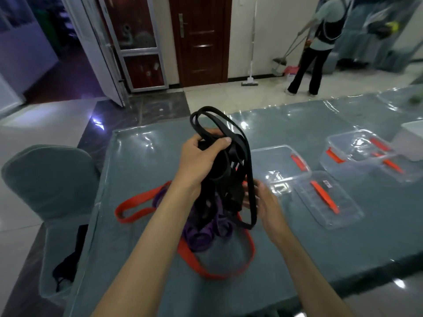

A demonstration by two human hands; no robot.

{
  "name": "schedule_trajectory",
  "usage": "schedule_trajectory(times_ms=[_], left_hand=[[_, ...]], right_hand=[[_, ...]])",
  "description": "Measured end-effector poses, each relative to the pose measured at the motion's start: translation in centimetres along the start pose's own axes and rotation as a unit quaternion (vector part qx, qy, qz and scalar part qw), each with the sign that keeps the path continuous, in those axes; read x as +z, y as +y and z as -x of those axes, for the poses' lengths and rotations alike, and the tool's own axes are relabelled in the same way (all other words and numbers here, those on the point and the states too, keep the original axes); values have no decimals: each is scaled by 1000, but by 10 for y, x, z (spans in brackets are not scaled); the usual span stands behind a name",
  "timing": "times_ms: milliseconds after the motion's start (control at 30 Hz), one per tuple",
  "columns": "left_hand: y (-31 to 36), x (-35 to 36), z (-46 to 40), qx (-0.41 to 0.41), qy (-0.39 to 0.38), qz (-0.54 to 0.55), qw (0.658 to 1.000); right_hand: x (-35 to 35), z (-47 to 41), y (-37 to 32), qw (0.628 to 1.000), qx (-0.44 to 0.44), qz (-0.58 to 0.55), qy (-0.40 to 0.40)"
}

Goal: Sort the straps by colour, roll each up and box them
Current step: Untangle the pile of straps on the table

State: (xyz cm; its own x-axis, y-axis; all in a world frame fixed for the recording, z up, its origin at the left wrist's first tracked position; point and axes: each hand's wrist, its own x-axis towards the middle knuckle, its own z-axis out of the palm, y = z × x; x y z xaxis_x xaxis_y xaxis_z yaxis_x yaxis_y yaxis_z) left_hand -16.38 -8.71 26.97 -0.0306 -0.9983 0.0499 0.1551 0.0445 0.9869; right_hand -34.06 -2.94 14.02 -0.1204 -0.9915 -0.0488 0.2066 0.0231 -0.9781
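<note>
1. Head view, hands: the left hand (203, 152) is raised above the table (142, 156), its fingers and thumb curled tight round a bundle of black straps (225, 170). Loops of that bundle stand up above the fist and a long loop hangs down past the wrist. The right hand (261, 197) is lower and to the right, fingers spread loosely and reaching into the hanging black loops; whether it actually grasps a strap I cannot tell, since the fingertips are hidden behind the bundle.

2. Head view, straps on the table: below the raised bundle lie the purple straps (206, 234) in a crumpled heap, touching the lower ends of the black ones. The red straps (135, 204) lie flat around that heap, one loop stretching out to the left and another curving round in front of it, near the table's near edge.

3. Head view, boxes: to the right of the hands stand clear plastic boxes with red clips. The nearest clear box (281, 161) sits just beside the right hand, with a clear lid (329, 200) lying in front of it. A second clear box (357, 152) stands farther right, well apart from the straps.

4. Head view, surroundings: a covered chair (45, 179) stands at the table's left side. At the back a person (320, 42) is sweeping the tiled floor beside a dark wooden door (199, 40).
</note>
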Motion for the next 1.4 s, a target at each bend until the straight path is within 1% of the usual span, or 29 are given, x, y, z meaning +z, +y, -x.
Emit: schedule_trajectory(times_ms=[167, 267, 367, 533, 633, 733, 800, 900, 1000, 1200, 1333, 1400], left_hand=[[-22, 88, 23, -30, -32, -20, 999], [-38, 146, 37, -39, -27, -39, 998], [-60, 202, 46, -49, -16, -46, 998], [-86, 294, 53, -62, -23, -46, 997], [-101, 347, 50, -61, -50, -34, 996], [-117, 392, 43, -71, -75, -35, 994], [-126, 419, 35, -72, -96, -45, 992], [-141, 460, 17, -52, -116, -29, 991], [-157, 502, -4, -52, -134, 7, 990], [-178, 589, -38, -92, -130, 77, 984], [-196, 647, -54, -92, -115, 101, 984], [-210, 672, -61, -94, -107, 91, 986]], right_hand=[[-106, 33, -14, 999, -30, 28, 22], [-168, 50, -20, 999, -34, 41, 8], [-225, 64, -28, 999, -32, 41, 15], [-300, 80, -44, 998, -5, 57, 12], [-332, 79, -48, 996, 8, 68, 48], [-363, 68, -50, 991, 4, 103, 88], [-390, 55, -50, 983, -7, 123, 134], [-433, 37, -54, 978, -26, 120, 170], [-479, 15, -62, 974, -31, 134, 182], [-567, -26, -86, 963, -34, 160, 214], [-628, -51, -102, 957, -49, 176, 224], [-661, -65, -103, 960, -46, 172, 218]])
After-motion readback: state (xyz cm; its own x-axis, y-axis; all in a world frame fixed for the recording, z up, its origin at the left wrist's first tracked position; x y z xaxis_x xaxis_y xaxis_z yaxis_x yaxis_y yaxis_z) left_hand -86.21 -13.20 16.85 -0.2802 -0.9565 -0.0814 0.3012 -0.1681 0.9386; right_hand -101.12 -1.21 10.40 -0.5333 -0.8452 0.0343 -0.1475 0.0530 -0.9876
